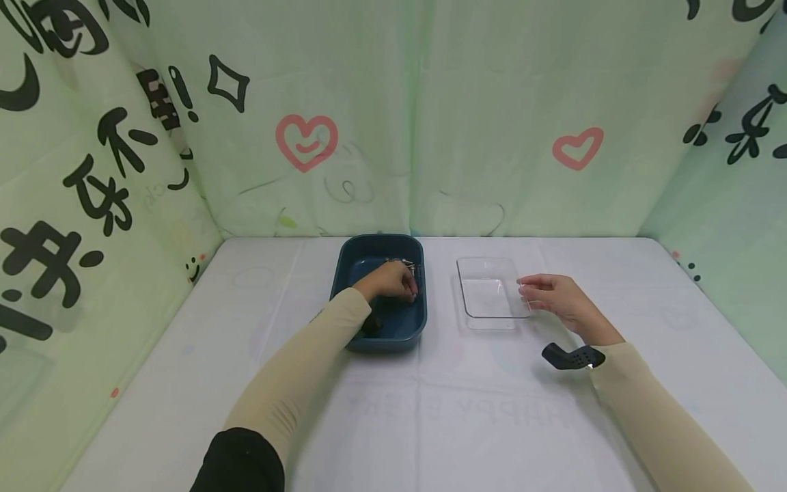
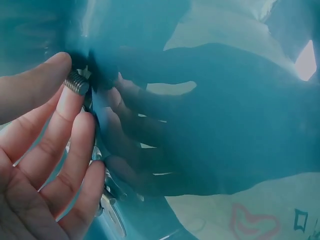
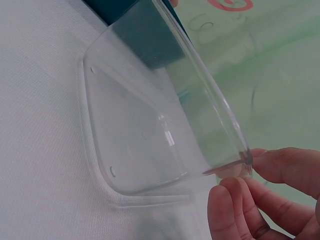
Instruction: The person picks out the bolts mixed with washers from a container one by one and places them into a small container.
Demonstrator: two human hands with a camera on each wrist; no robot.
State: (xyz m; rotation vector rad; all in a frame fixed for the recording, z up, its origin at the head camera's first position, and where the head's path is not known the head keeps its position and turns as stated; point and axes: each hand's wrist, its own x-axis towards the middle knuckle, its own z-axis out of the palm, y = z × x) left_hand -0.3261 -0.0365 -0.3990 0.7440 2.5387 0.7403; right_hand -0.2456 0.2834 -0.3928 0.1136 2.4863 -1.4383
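Note:
My left hand [image 1: 392, 279] reaches down into a dark blue bin [image 1: 386, 345]. In the left wrist view its thumb and forefinger pinch a short threaded metal piece, like a bolt [image 2: 77, 84], close to the bin's glossy wall. Several small metal pieces [image 2: 111, 212] lie beyond the other fingertips, partly hidden by them. My right hand [image 1: 556, 301] pinches the right side of a clear plastic box [image 1: 488, 290] on the table. Up close, the thumb and fingers meet at the corner of its rim [image 3: 227, 112].
A dark object [image 1: 371, 325] sits in the near part of the bin, partly behind the left sleeve. Bin and box stand side by side on a white-covered table [image 1: 381, 424]. Green printed curtains [image 1: 492, 89] rise at the back and both sides.

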